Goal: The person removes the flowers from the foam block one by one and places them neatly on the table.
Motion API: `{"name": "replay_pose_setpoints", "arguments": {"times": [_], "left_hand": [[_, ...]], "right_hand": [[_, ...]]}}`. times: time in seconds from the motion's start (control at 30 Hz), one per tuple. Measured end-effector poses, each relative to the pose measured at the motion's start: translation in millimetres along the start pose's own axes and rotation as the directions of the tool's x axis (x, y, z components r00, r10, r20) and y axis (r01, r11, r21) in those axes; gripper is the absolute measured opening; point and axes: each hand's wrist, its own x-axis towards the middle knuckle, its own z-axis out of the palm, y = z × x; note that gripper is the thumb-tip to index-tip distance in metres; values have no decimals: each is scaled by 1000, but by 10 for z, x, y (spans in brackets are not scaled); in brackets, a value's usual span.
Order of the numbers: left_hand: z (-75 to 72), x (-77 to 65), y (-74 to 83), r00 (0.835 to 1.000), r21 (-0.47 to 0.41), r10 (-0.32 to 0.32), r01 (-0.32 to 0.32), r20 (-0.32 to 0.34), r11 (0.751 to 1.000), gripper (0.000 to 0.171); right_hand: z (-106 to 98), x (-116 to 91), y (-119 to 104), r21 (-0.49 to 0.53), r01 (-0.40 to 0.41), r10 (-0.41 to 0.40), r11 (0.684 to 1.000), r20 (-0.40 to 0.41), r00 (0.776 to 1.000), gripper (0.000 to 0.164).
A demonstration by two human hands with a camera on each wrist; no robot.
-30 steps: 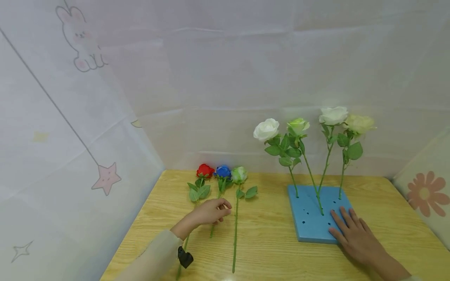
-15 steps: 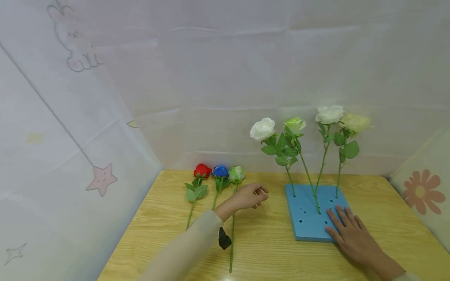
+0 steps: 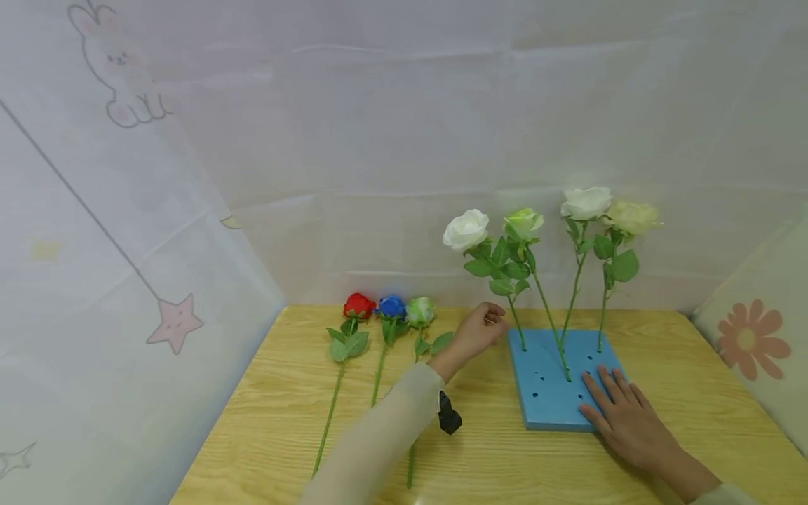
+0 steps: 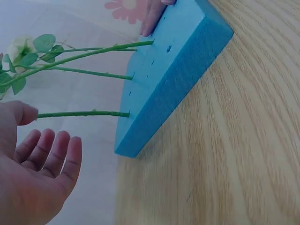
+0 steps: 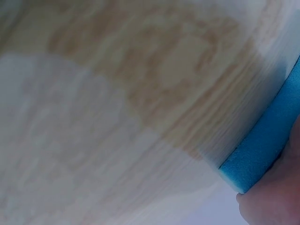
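Note:
My left hand is beside the stem of the leftmost white rose, at the back left corner of a blue foam board. In the left wrist view the thumb meets or overlaps the end of that green stem, while the other fingers stay loosely curled and apart from it. My right hand rests with spread fingers on the board's front right part. Also standing in the board are a green-white rose, another white rose and a pale yellow rose.
On the wooden table, left of the board, lie a red rose, a blue rose and a light green rose. My left sleeve crosses over their stems. Several small holes show in the board. A cloth backdrop stands behind.
My left hand has moved right, from above the lying roses to the leftmost standing stem. The right hand has stayed on the board. The head view has shifted slightly.

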Motion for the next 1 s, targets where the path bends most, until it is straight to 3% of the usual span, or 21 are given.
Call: {"name": "replay_pose_setpoints", "arguments": {"times": [0.27,0.57,1.0], "left_hand": [[193,117,-55,996,-122,-23,13,-86,992,30],[327,188,-114,984,-149,-27,1,-174,989,23],[414,249,-163,985,-299,-5,-48,-175,953,20]], "right_hand": [[19,12,11,-2,1,-2,1000,-11,1000,67],[31,3,-12,-5,-5,5,1000,-11,1000,67],[3,7,-14,-3,-9,9,1000,-7,1000,68]]}}
